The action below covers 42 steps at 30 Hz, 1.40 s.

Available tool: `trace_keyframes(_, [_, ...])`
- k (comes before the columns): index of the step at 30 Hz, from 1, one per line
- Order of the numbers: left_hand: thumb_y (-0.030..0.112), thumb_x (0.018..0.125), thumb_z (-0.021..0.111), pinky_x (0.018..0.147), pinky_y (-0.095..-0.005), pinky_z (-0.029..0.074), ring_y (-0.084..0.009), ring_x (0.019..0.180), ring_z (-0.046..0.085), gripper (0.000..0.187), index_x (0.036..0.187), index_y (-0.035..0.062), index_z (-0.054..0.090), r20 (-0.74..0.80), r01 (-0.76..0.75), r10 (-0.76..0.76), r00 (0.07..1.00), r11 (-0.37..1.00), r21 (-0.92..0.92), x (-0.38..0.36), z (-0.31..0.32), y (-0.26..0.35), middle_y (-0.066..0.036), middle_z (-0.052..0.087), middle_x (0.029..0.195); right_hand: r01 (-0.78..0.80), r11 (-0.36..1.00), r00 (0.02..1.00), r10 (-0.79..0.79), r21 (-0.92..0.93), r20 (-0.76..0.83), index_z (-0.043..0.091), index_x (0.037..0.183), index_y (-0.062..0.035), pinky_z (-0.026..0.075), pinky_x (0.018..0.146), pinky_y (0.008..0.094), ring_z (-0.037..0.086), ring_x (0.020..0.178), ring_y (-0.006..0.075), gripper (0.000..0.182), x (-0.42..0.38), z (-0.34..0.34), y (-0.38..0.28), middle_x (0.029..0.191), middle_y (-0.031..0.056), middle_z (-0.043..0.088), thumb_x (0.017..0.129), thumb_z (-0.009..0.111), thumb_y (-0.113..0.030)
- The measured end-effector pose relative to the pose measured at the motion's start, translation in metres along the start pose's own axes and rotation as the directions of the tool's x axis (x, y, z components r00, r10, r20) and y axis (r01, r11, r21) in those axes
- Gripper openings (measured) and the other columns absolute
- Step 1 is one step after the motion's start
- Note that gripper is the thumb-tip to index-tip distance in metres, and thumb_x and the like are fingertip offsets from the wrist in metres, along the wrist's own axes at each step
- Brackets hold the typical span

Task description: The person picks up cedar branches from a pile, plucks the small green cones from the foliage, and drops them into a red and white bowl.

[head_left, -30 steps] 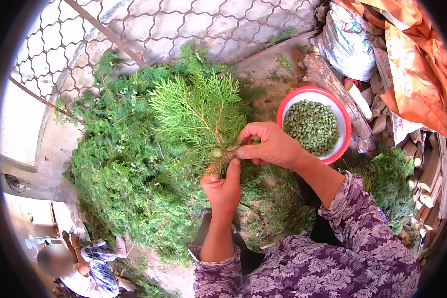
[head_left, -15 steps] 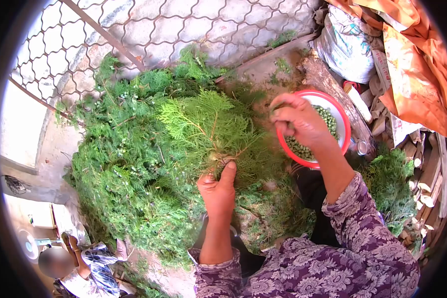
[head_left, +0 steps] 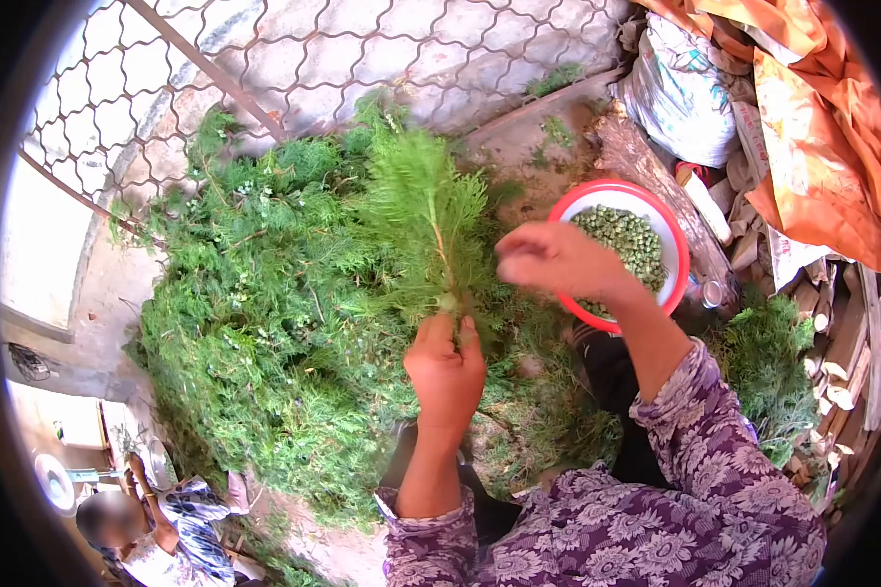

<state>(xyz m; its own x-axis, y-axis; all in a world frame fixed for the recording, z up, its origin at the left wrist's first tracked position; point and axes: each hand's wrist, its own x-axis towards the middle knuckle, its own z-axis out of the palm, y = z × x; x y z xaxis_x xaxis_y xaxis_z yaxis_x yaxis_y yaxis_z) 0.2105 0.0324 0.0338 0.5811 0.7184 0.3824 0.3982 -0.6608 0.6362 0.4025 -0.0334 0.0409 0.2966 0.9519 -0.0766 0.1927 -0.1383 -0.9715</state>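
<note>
My left hand [head_left: 446, 377] is closed around the stem end of a feathery green conifer sprig [head_left: 435, 220], which points away from me and is blurred at its tip. Palm down, my right hand [head_left: 566, 262] reaches across the left rim of a white basin with a red rim [head_left: 682, 252]. Motion smears its fingers, so I cannot see whether they hold anything. Many small green cones [head_left: 622, 238] lie inside the basin. Beneath and beyond my left hand spreads a large heap of cut conifer branches [head_left: 264, 323].
A wire mesh fence [head_left: 362, 59] runs behind the heap. Right of the basin are a log [head_left: 646, 161], a white sack [head_left: 680, 88], orange sheeting [head_left: 822, 147] and split wood [head_left: 857, 342]. Another person [head_left: 181, 533] sits at lower left near a fan [head_left: 54, 484].
My right hand has moved left, from over the basin toward the sprig. The sprig in my left hand has turned more upright and shifted slightly right. The other person's arms have shifted.
</note>
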Motion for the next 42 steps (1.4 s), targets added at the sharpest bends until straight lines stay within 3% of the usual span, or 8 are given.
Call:
trace_keyframes(4, [0.003,0.065,0.063,0.055,-0.0328,0.044,-0.0296,0.059,0.052,0.031,0.095,-0.0019,0.058,0.036,-0.188,0.184,0.982,0.958,0.219,-0.004,0.012,-0.006,-0.012,0.054,0.073,0.115,0.964,0.986,-0.14,0.239,0.09,0.059,0.094,-0.0015,0.046,0.067,0.0241,0.056,0.074,0.0104,0.029,0.002,0.036,-0.004,0.081,0.0046,0.06,0.082,0.061,-0.027])
trace_keyframes(7, [0.004,0.062,0.063,0.055,-0.035,0.045,-0.0306,0.064,0.054,0.04,0.101,-0.001,0.056,0.016,-0.287,0.296,0.955,0.908,0.306,-0.003,0.015,-0.003,-0.013,0.054,0.078,-0.07,0.959,0.996,0.084,0.274,-0.039,0.059,0.092,-0.003,0.045,0.066,0.0229,0.055,0.071,0.0097,0.028,0.001,0.039,-0.008,0.082,0.004,0.06,0.083,0.06,-0.03])
trace_keyframes(13, [0.022,0.069,0.072,0.076,-0.0318,0.046,-0.0202,0.087,0.056,0.054,0.112,-0.0031,0.051,-0.007,-0.031,0.031,0.999,0.911,-0.41,0.006,-0.007,-0.016,-0.011,0.057,0.099,-0.227,0.922,0.971,0.24,0.315,-0.004,0.06,0.095,-0.0039,0.045,0.069,0.0257,0.055,0.072,0.0109,0.028,-0.005,0.022,-0.017,0.086,0.0015,0.06,0.083,0.06,-0.03])
trace_keyframes(15, [0.025,0.072,0.071,0.086,-0.0315,0.042,-0.0174,0.098,0.05,0.058,0.117,-0.0031,0.048,0.071,0.295,-0.384,0.92,0.563,-0.772,0.01,-0.015,-0.019,-0.01,0.053,0.11,-0.058,0.874,0.997,0.071,0.483,-0.008,0.061,0.097,-0.0042,0.045,0.073,0.0269,0.056,0.079,0.0115,0.03,-0.002,0.024,0.002,0.089,0.0022,0.061,0.082,0.061,-0.03])
trace_keyframes(20, [0.012,0.068,0.075,0.088,-0.0303,0.04,-0.0179,0.105,0.048,0.073,0.128,-0.0002,0.034,0.415,0.52,-0.332,0.847,0.358,-0.776,0.002,-0.004,-0.004,-0.009,0.05,0.114,-0.042,0.919,0.99,-0.014,0.392,0.14,0.059,0.101,-0.0034,0.047,0.065,0.0261,0.056,0.077,0.0129,0.039,-0.003,0.027,-0.005,0.092,0.0035,0.06,0.079,0.064,-0.035])
trace_keyframes(28, [0.009,0.07,0.072,0.083,-0.0264,0.042,-0.0132,0.093,0.054,0.048,0.112,0.0,0.051,0.544,0.598,-0.255,0.799,0.423,-0.68,0.0,-0.013,0.008,-0.005,0.059,0.101,0.032,0.973,0.989,-0.064,0.231,0.131,0.06,0.098,-0.0033,0.047,0.062,0.0266,0.057,0.073,0.0126,0.037,-0.006,0.032,-0.008,0.085,0.0056,0.061,0.077,0.066,-0.033])
trace_keyframes(37, [-0.004,0.073,0.065,0.076,-0.0248,0.047,-0.0119,0.079,0.06,0.024,0.096,0.001,0.062,0.531,0.588,-0.296,0.794,0.152,-0.795,-0.004,-0.011,-0.005,-0.006,0.065,0.09,0.01,0.981,0.999,-0.02,0.193,0.051,0.061,0.094,-0.0024,0.044,0.065,0.0224,0.054,0.07,0.01,0.037,-0.004,0.033,-0.01,0.078,0.0021,0.06,0.077,0.066,-0.035])
trace_keyframes(42, [-0.004,0.07,0.067,0.073,-0.0251,0.047,-0.0121,0.075,0.061,0.021,0.088,0.0042,0.063,0.409,0.478,-0.389,0.825,0.096,-0.873,-0.002,-0.016,-0.012,-0.007,0.065,0.088,-0.117,0.909,0.957,-0.004,0.399,0.29,0.06,0.098,-0.0018,0.039,0.064,0.0197,0.049,0.07,0.0049,0.026,0.003,0.028,-0.005,0.079,-0.0025,0.057,0.084,0.057,-0.023])
